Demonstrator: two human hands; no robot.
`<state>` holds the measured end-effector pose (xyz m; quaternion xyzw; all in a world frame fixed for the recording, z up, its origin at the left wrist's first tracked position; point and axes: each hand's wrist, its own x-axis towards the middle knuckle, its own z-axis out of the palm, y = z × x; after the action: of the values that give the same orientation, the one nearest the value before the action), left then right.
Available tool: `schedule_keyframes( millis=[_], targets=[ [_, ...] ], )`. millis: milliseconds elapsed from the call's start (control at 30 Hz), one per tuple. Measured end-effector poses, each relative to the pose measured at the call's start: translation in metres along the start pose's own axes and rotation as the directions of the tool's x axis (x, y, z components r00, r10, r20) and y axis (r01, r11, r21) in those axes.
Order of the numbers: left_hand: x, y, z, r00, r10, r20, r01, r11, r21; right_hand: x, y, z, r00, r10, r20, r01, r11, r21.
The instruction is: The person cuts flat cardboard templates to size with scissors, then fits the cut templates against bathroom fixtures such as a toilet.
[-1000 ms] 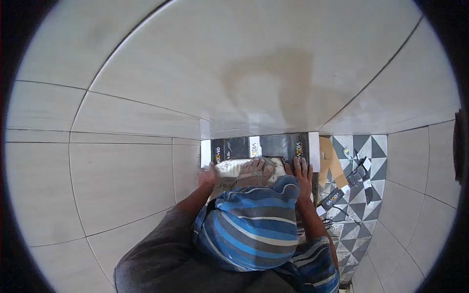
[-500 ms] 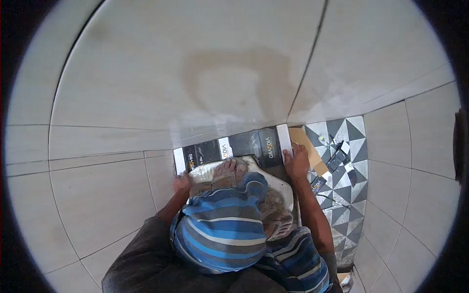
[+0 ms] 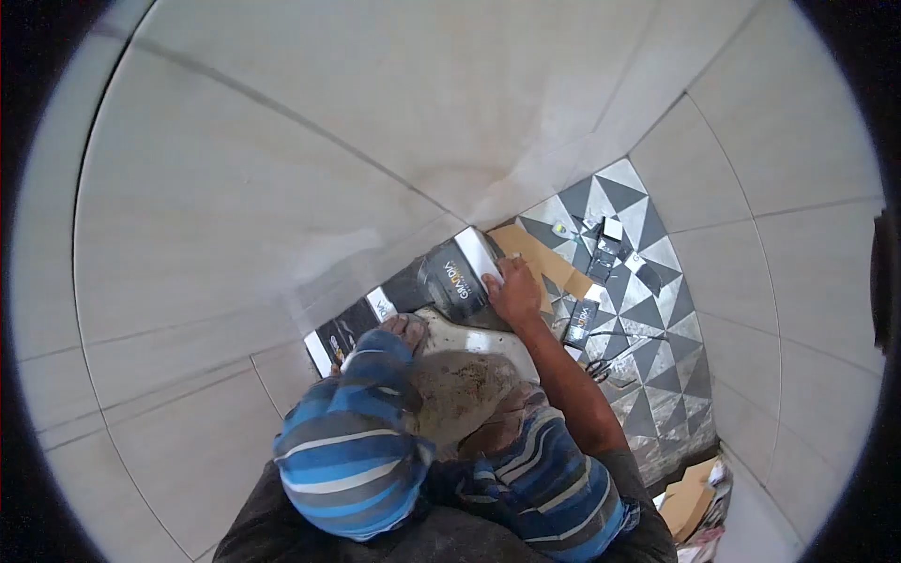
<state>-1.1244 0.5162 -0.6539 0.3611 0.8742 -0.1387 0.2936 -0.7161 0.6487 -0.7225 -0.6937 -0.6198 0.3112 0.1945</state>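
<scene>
A black printed carton (image 3: 441, 281) with white end strips and GRANDIA lettering lies along the foot of the tiled wall. My right hand (image 3: 514, 296) grips its right end, the thumb on the white strip and the fingers bent at the edge. Most of my left hand (image 3: 334, 371) is hidden behind my knee; only a sliver shows at the carton's left end. Close below the carton is a white, dirt-covered ceramic-looking fixture (image 3: 479, 341), with my bare foot (image 3: 405, 328) on it.
Brown cardboard (image 3: 540, 258) lies just right of the carton. On the patterned floor (image 3: 666, 328) are a small black box (image 3: 581, 322), a black tool-like item (image 3: 605, 251) and scissors (image 3: 598, 370). Torn cardboard (image 3: 690, 497) sits at lower right. Tiled walls (image 3: 751, 281) close in.
The view has turned, so the carton now slants upward to the right. My right hand remains at its right end. My left hand has become mostly hidden behind my knee.
</scene>
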Motion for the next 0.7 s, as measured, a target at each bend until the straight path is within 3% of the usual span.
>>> schedule_keyframes(
  millis=[200,333,400,500,633,700],
  targets=[
    [-0.017,0.062,-0.058,0.975,0.220,0.022,-0.221,0.970,0.097,0.001,0.001,-0.017,0.992,0.057,0.116,-0.064,0.997,0.053],
    [-0.024,0.089,-0.088,0.940,0.337,0.061,-0.342,0.927,0.154,-0.005,0.006,-0.008,1.000,0.022,-0.002,-0.021,0.992,0.128],
    [-0.027,0.101,-0.095,0.917,0.389,0.089,-0.399,0.902,0.167,-0.001,0.008,-0.010,0.989,0.099,0.106,-0.104,0.994,0.045],
    [-0.028,0.119,-0.105,0.876,0.461,0.140,-0.481,0.856,0.190,-0.003,0.015,-0.013,0.989,0.058,0.136,-0.074,0.990,0.120],
    [-0.026,0.149,-0.107,0.801,0.554,0.227,-0.596,0.777,0.203,-0.006,0.018,-0.012,0.995,0.076,0.057,-0.082,0.990,0.116],
    [-0.023,0.161,-0.105,0.760,0.591,0.271,-0.645,0.737,0.202,-0.001,0.017,-0.015,0.973,0.135,0.187,-0.151,0.986,0.075]
  ],
)
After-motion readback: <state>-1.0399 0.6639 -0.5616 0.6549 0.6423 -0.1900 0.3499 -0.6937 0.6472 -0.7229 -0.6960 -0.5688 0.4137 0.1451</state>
